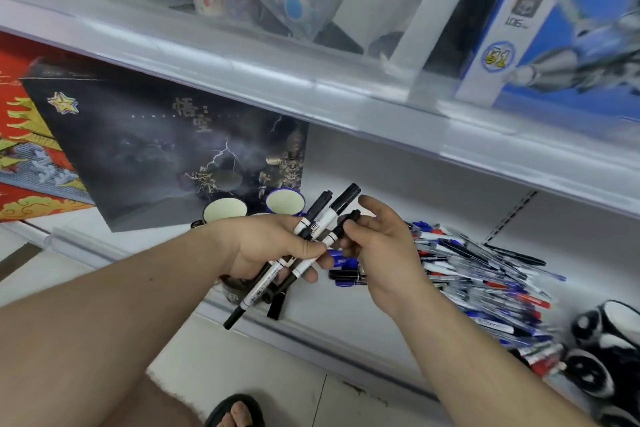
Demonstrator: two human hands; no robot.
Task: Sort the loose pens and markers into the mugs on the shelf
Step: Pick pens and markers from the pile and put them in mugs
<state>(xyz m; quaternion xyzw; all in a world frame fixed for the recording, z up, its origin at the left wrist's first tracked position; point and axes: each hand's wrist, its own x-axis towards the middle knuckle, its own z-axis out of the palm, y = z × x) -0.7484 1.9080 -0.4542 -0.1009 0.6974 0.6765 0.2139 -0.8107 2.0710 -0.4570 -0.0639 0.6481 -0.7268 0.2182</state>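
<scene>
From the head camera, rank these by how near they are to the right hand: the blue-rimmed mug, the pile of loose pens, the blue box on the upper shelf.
1. Pile of loose pens: beside the right hand, on its right.
2. Blue-rimmed mug: behind the hands, to the left.
3. Blue box: on the upper shelf, far above.

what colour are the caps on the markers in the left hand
Black caps on the markers, white barrels; held in the left hand, head view.

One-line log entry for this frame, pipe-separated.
left hand: holds black markers | right hand: pinches one marker's cap | mugs: behind hands, no pens visible inside | pen pile: right on shelf
</scene>
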